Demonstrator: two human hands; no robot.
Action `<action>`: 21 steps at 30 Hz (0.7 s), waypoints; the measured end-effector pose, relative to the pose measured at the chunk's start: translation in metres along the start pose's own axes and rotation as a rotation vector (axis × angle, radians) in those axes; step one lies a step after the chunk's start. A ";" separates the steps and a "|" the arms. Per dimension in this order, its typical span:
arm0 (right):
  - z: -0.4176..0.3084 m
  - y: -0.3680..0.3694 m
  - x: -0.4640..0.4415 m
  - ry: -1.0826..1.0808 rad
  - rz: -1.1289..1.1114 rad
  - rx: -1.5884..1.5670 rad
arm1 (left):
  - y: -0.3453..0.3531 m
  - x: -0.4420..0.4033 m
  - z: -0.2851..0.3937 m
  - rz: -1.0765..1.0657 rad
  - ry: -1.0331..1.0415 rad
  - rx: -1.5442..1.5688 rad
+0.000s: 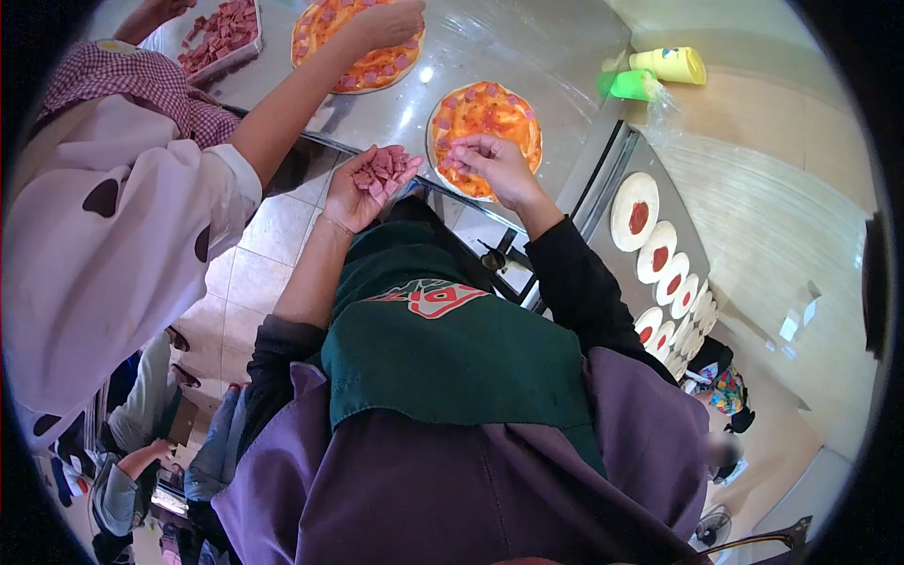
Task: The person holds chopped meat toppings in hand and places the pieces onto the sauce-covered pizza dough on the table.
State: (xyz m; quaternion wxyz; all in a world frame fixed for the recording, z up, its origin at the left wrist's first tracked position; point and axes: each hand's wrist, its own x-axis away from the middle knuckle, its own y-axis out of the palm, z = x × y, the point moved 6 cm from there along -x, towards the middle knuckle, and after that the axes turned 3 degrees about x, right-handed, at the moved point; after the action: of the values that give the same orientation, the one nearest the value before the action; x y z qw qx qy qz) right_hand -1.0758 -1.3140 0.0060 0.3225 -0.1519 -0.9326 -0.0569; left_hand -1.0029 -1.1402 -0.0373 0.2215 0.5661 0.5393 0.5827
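Pizza (494, 113) lay flat on the metal worktop (471, 42), close to its front edge and near the front right corner. Red-orange sauce over the base, pink meat pieces mostly around the rim. Right hand (490, 168) was over the near part of it, palm down, fingers bent and thumb close to the fingertips; could not tell whether a piece was pinched there. Left hand (375, 184) was palm up, loosely cupped and open, just off the worktop's front edge, bearing a small heap of chopped pink meat (381, 171).

Farther left, a second pizza (377, 71) with more meat pieces; a co-worker's hand (397, 23) reached over it. Beyond, a white tray (229, 63) of chopped meat, another hand (168, 8) near it. At the right side, a green cup (629, 85) and a yellow cup (680, 66) lay on their sides, clear plastic (667, 111) beside them. On a separate surface (607, 254) to the right, rows of pale dough rounds (623, 212), red sauce at their centres.
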 end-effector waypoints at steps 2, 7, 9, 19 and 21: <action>0.002 0.001 -0.002 -0.008 -0.004 0.021 | -0.001 0.002 0.001 0.000 0.007 -0.008; 0.007 0.001 -0.007 -0.064 -0.007 0.080 | -0.002 0.009 0.001 -0.022 0.013 -0.009; 0.007 0.001 -0.006 -0.075 -0.013 0.093 | -0.005 0.011 0.000 0.006 -0.019 0.044; 0.008 -0.003 -0.003 -0.083 -0.023 0.034 | -0.010 0.017 0.001 -0.036 0.007 0.000; 0.007 -0.004 -0.001 -0.115 -0.009 0.047 | -0.010 0.018 0.002 -0.021 0.013 -0.038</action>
State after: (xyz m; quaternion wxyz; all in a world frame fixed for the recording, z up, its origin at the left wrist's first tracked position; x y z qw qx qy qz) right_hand -1.0807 -1.3160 -0.0002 0.2715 -0.1429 -0.9514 -0.0278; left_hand -1.0100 -1.1202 -0.0391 0.2345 0.5524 0.5355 0.5942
